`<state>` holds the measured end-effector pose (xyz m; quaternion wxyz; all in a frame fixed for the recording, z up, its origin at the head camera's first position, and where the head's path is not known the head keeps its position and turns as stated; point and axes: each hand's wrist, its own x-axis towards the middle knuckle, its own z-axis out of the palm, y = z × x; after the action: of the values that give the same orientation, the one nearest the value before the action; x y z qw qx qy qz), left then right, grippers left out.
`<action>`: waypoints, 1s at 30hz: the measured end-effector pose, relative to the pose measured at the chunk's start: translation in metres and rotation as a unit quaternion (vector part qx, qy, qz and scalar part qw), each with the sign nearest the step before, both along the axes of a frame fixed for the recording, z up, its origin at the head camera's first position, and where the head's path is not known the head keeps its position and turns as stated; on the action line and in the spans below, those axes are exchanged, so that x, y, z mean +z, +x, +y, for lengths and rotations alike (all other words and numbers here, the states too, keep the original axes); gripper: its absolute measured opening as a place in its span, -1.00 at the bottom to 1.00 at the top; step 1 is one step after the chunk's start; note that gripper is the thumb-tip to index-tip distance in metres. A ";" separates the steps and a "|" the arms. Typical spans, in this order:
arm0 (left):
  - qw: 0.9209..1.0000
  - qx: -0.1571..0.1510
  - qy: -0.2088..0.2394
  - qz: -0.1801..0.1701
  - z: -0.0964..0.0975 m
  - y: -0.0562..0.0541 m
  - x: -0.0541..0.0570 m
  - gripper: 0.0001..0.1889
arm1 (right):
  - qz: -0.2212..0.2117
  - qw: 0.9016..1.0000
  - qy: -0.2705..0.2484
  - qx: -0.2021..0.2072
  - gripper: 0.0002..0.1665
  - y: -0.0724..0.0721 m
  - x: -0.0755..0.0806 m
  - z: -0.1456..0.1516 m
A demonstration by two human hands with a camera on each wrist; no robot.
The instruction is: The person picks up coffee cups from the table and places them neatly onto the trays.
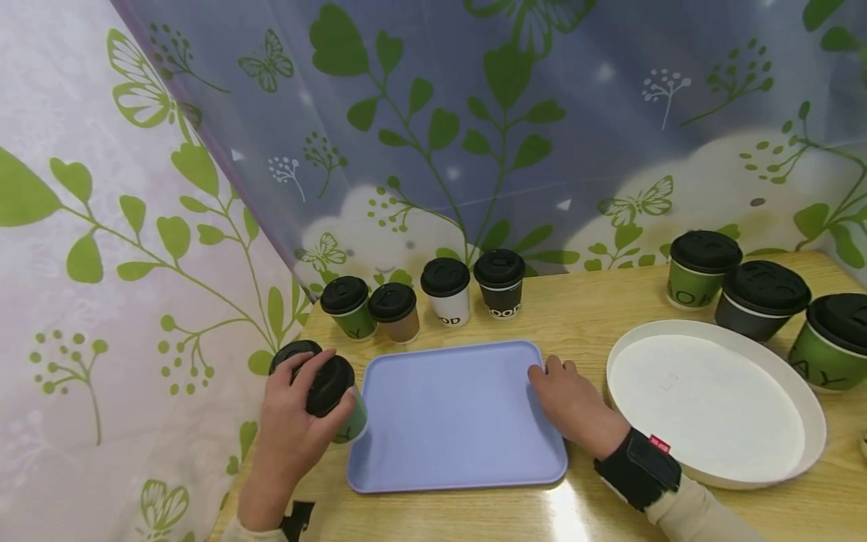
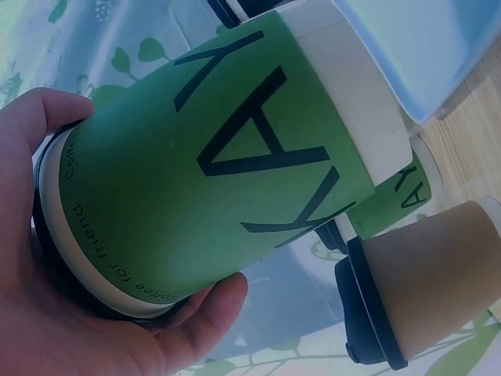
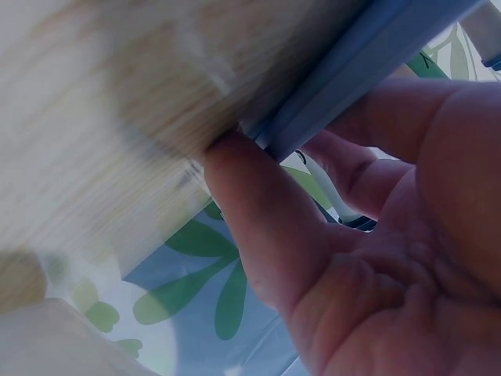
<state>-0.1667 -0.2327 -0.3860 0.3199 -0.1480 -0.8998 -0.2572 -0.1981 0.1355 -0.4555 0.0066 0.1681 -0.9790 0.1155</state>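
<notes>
My left hand [image 1: 298,421] grips a green paper coffee cup [image 2: 227,164] around its black-lidded end. Dark letters run along its side, and in the head view it is at the left edge of the blue rectangular tray [image 1: 454,421]. A second black lid [image 1: 293,352] shows just behind that hand, its cup mostly hidden. On the tray's right side, my right hand [image 1: 569,399] pinches the rim, with a digit [image 3: 266,211] low against the rim near the tabletop. The tray's surface is bare.
Behind the tray stand lidded cups: green [image 1: 355,322], brown [image 1: 401,328], white [image 1: 450,305] and black [image 1: 503,299]. A round white tray [image 1: 711,399] lies at right, with green [image 1: 692,286], dark grey [image 1: 748,324] and green [image 1: 826,361] cups beyond it. Patterned cloth hangs behind and left.
</notes>
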 end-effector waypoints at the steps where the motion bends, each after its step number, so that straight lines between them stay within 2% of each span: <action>1: 1.000 -0.002 -0.001 0.002 0.001 0.000 0.000 -0.42 | -0.001 1.000 0.000 0.000 -0.81 0.000 0.000 0.000; 19: 1.000 -0.007 -0.008 -0.022 0.008 -0.004 0.001 -0.42 | -0.001 1.000 0.001 0.005 -0.83 0.001 0.000 0.000; 30: 1.000 -0.017 -0.009 -0.017 0.014 -0.007 0.001 -0.41 | 0.001 1.000 0.010 0.004 -0.82 0.001 0.002 0.000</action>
<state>-0.1734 -0.2183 -0.3855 0.2985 -0.1617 -0.9047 -0.2575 -0.1968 0.1355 -0.4535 0.0052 0.1722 -0.9794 0.1056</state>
